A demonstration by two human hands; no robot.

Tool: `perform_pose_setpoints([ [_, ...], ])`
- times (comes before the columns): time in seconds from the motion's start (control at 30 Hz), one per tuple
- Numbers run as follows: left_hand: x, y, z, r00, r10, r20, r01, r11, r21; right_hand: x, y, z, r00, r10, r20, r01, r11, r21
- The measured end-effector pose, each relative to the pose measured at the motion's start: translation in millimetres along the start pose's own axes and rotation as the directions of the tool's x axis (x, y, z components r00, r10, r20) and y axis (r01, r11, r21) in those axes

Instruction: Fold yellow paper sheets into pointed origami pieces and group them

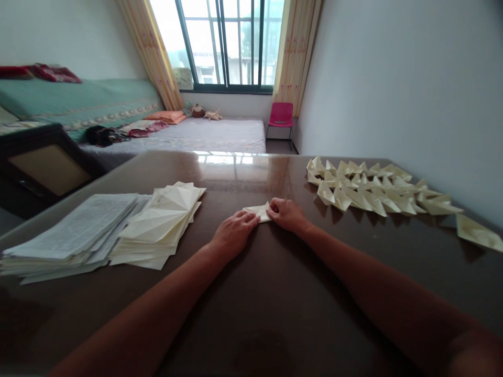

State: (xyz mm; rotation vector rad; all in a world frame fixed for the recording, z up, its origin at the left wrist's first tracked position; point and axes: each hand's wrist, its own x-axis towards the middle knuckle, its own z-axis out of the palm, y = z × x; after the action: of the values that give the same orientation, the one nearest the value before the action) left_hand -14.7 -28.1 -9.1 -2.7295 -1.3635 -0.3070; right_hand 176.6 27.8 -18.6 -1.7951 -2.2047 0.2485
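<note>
A small cream sheet of folded paper (259,211) lies on the brown table (251,293), between my two hands. My left hand (236,229) rests on its left end with the fingers stretched out flat. At the right end, my right hand (287,214) is closed, pinching the paper's edge between thumb and curled fingers. Part of the paper is hidden under the fingers. To the right stand several folded paper boats (365,188) in rows, with one more paper boat (478,233) at the near right end.
Left of my hands lie a stack of creased cream paper (161,214) and a pile of printed sheets (74,225). Beyond the table's far edge are a bed (228,133) and a pink chair (281,115). A dark cabinet (47,167) stands at the left; a wall borders the right.
</note>
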Motion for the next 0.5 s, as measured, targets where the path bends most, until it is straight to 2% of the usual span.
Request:
perform_pose_setpoints([
  [0.2,-4,9,-1.0,0.997,-0.03,0.076,0.018,0.988,0.152,-3,0,-4,1.0,-0.025,0.013,0.025,1.0,-0.017],
  [0.27,-4,10,-0.3,0.997,-0.039,0.071,0.026,0.983,0.18,-11,-3,-12,0.994,-0.1,-0.043,0.097,0.993,-0.064],
  [0.33,-5,11,0.2,0.997,-0.041,0.065,0.027,0.981,0.192,-24,-9,-20,0.965,-0.241,-0.098,0.22,0.957,-0.186],
  [0.4,-5,10,0.2,0.997,-0.042,0.06,0.029,0.98,0.196,-38,-18,-26,0.93,-0.367,0.008,0.353,0.888,-0.294],
  [0.5,-5,12,-1.2,0.997,-0.049,0.06,0.036,0.979,0.202,-54,-32,-29,0.916,-0.363,0.174,0.402,0.848,-0.347],
])
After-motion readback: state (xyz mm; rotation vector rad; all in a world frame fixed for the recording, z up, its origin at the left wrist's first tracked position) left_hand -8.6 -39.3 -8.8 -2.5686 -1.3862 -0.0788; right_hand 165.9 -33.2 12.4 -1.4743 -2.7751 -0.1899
